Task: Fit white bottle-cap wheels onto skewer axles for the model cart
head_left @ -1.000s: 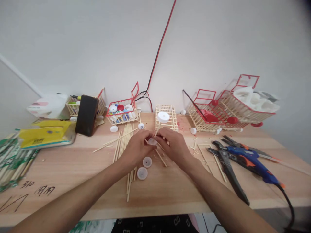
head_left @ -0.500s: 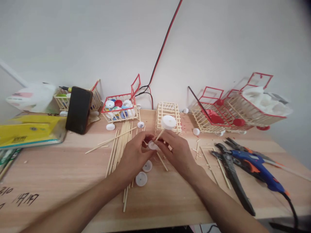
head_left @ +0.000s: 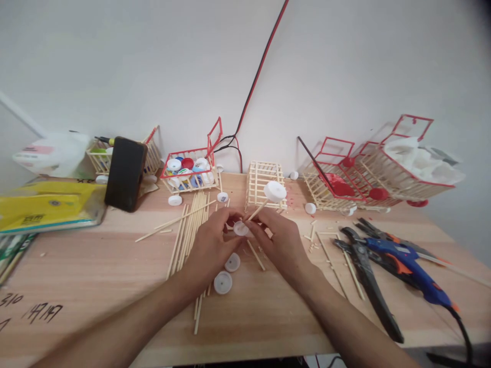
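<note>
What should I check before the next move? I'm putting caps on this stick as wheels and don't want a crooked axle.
1. Far cap on the stick end: ok, it sits there.
2. Near cap gripped: ok, left hand and right hand both pinch around it.
3. Near cap square to the stick: cannot tell, fingers hide the joint.
4. Spare caps in reach: ok, two lie on the table below the hands.
5. Glue gun clear of the hands: ok, off to the right.

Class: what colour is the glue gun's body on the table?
Blue glue gun, orange trigger; head view.
</note>
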A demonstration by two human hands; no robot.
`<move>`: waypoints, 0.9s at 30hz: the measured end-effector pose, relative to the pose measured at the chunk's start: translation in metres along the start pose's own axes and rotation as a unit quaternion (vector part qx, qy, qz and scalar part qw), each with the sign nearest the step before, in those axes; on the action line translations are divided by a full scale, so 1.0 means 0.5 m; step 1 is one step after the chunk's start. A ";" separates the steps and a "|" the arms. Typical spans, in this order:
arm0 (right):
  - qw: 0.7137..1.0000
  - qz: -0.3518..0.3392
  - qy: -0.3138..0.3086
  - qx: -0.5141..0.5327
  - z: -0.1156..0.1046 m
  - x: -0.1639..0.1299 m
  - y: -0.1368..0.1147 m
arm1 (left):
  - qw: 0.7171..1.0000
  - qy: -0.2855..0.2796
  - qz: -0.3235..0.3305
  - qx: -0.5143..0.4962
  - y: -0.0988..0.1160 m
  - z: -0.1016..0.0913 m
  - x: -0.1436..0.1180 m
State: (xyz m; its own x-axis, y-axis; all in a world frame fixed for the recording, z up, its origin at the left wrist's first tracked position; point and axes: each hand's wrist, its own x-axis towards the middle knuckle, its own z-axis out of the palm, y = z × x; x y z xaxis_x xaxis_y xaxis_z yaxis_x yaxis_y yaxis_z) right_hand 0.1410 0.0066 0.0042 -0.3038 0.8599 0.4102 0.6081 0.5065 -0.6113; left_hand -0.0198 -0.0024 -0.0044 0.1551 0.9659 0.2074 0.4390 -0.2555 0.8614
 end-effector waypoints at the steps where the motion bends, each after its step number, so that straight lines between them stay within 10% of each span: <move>1: 1.000 0.004 -0.001 -0.001 0.000 0.000 0.000 | 1.000 -0.002 -0.001 0.003 0.001 0.000 0.000; 27: 1.000 -0.005 -0.002 -0.011 0.007 -0.003 0.005 | 0.999 0.024 0.023 0.005 -0.003 0.005 0.002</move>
State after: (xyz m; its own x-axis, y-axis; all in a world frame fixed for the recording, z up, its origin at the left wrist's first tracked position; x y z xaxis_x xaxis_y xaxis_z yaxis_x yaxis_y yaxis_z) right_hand 0.1403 0.0066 -0.0001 -0.3132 0.8547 0.4141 0.6210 0.5142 -0.5916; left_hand -0.0182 -0.0014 -0.0068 0.1319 0.9540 0.2691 0.4410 -0.2996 0.8460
